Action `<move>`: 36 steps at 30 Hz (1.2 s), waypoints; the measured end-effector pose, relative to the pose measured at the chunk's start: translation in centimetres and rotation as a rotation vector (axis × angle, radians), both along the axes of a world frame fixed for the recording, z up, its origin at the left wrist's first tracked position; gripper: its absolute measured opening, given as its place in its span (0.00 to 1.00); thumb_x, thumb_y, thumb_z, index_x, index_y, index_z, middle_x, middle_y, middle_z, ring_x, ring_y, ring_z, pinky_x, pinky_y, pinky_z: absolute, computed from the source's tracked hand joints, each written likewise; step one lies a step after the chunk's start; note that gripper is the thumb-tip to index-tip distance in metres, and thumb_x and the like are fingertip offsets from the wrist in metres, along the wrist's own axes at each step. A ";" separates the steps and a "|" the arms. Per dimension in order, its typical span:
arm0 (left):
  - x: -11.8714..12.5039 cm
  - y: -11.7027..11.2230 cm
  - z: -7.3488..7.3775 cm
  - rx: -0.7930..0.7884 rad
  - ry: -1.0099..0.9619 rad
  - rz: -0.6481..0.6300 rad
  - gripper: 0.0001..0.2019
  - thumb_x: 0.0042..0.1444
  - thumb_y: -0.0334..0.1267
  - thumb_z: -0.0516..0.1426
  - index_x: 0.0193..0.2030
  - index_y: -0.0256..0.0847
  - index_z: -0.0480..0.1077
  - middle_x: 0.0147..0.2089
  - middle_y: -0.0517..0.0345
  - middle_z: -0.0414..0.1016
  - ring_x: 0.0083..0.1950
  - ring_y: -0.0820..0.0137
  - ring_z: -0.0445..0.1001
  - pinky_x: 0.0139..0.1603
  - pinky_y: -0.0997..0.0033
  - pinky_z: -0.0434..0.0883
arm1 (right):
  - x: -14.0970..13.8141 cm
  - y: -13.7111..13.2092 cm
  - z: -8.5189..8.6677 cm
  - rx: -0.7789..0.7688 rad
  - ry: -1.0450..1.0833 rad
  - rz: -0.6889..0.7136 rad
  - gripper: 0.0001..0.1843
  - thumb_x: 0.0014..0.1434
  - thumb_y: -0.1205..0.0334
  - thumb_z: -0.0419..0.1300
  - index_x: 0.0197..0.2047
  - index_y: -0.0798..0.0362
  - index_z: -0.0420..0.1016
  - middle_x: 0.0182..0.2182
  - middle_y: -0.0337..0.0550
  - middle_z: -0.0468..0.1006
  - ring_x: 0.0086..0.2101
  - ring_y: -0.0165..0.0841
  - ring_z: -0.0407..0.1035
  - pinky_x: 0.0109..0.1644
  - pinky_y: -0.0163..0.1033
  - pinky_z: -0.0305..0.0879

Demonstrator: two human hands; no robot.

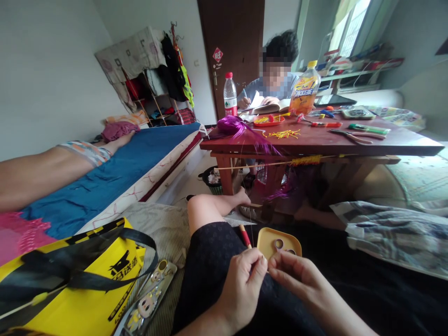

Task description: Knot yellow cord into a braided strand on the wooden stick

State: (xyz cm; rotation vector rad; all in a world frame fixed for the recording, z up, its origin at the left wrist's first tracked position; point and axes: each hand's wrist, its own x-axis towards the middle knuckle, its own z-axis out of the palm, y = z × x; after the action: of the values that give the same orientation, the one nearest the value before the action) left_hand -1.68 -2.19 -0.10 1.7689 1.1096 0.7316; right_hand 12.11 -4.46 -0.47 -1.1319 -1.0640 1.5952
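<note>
Both the left hand [243, 282] and the right hand [297, 275] reach in from the bottom of my feed over a dark patterned garment [206, 270], thumbs and forefingers pinched, their tips meeting low in front of the body. The left shows me its back and thumb; the right comes from the other side, angled inward. I see a fine pale thread [251, 224] running down to the left fingers; whatever sits between the pinched tips is too small for me to tell. Just beyond, a shallow yellow tray [262, 239] holding ring-handled scissors [278, 248] is partly hidden by the right hand, with a red-and-tan rod [245, 236] just left of it. Ahead, I read the dark red wooden surface's [317, 140] near edge well beyond the fingers, shiny purple fibres [233, 127] spilling over it and a thin wooden stick [275, 164] crossing below. A yellow-and-black bag [80, 298] bounds my left; rightward, black cloth [350, 261] spreads toward a grey-and-white checked cloth [392, 238], leaving elbow room.
</note>
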 end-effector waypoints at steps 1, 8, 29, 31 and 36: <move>0.1 0.0 0.0 -0.047 -0.028 0.009 0.17 0.60 0.43 0.45 0.22 0.39 0.55 0.21 0.65 0.52 0.25 0.76 0.53 0.26 0.76 0.53 | -0.1 -0.1 -0.2 0.055 -0.062 -0.019 0.16 0.46 0.51 0.62 0.25 0.56 0.66 0.22 0.36 0.64 0.26 0.27 0.55 0.30 0.31 0.54; 0.6 0.2 -0.3 -0.304 -0.287 0.036 0.16 0.56 0.45 0.48 0.21 0.40 0.53 0.21 0.66 0.49 0.24 0.76 0.49 0.24 0.76 0.50 | -0.7 -0.8 -1.6 0.333 -0.317 -0.151 0.10 0.55 0.56 0.54 0.32 0.54 0.68 0.25 0.40 0.71 0.28 0.31 0.66 0.34 0.32 0.61; 0.2 1.7 -1.2 -0.258 -0.189 0.018 0.16 0.55 0.44 0.48 0.19 0.39 0.54 0.19 0.66 0.53 0.23 0.76 0.51 0.24 0.75 0.51 | 1.4 0.9 -2.6 0.315 -0.547 0.008 0.17 0.59 0.51 0.47 0.43 0.54 0.65 0.32 0.42 0.72 0.28 0.30 0.66 0.29 0.32 0.63; -0.3 2.2 -1.3 -0.196 -0.171 0.100 0.17 0.55 0.44 0.49 0.19 0.40 0.53 0.18 0.66 0.53 0.22 0.76 0.52 0.24 0.76 0.51 | 3.2 2.6 -3.6 0.307 -0.801 0.031 0.20 0.62 0.53 0.39 0.52 0.53 0.58 0.38 0.44 0.72 0.27 0.29 0.68 0.27 0.32 0.63; -1.0 2.9 -1.8 -0.176 -0.192 0.213 0.16 0.54 0.44 0.49 0.19 0.40 0.54 0.18 0.65 0.54 0.22 0.76 0.52 0.23 0.77 0.51 | 5.7 6.0 -8.7 0.251 -1.150 0.181 0.07 0.54 0.67 0.54 0.27 0.56 0.70 0.24 0.41 0.72 0.28 0.33 0.69 0.33 0.38 0.63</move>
State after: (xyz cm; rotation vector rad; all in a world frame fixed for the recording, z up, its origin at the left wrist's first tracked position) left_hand -2.68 0.72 -1.87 1.4164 1.2026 0.8841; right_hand 17.83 1.53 -9.18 -1.8476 -2.0569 0.7894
